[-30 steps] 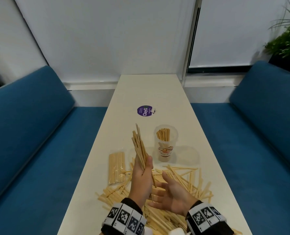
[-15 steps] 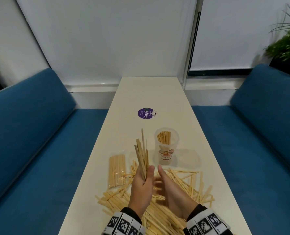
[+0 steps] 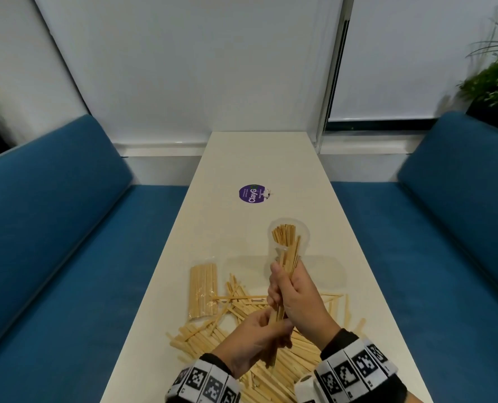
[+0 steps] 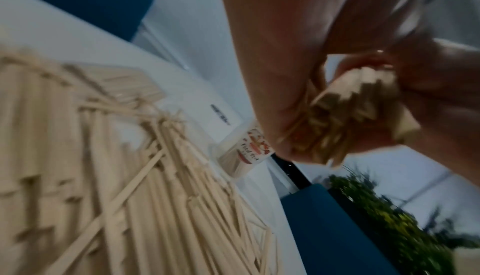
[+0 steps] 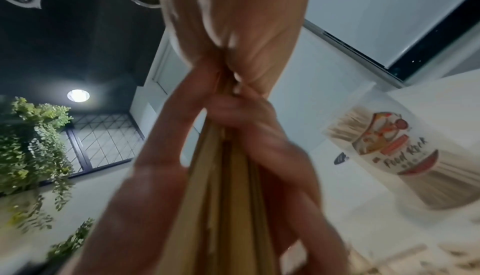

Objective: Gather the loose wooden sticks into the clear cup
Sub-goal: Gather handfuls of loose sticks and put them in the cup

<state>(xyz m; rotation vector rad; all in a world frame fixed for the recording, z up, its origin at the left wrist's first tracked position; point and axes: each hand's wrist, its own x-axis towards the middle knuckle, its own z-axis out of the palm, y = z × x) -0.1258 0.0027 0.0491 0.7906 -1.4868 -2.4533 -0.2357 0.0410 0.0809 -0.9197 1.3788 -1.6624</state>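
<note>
Two hands are sharing one bundle of sticks [image 3: 289, 264] here. Nearest to the person, the left hand [image 3: 255, 343] is curling its fingers round the bundle's bottom ends, and just past it the right hand [image 3: 295, 296] is wrapping the middle in a full fist. Using the clear cup [image 3: 288, 242] as the landmark: the bundle is sitting just on the near side of it, long axis running up and away, tips already leaning over the near rim and crossing the sticks standing inside. So I reckon the move is a short push forward and down along that axis, and the right hand is the nearer one to the cup.

On the near side of the cup, the loose pile [image 3: 213, 335] is spreading across the table [image 3: 259, 158] under both wrists, so loads are left. To the cup's left, a flat wrapped pack of sticks [image 3: 202, 287] is lying lengthwise. Beyond the cup, a purple sticker [image 3: 251, 193] is sitting on the tabletop. Nothing is blocking the mouth, though the sticks already inside might jam the new ones.
</note>
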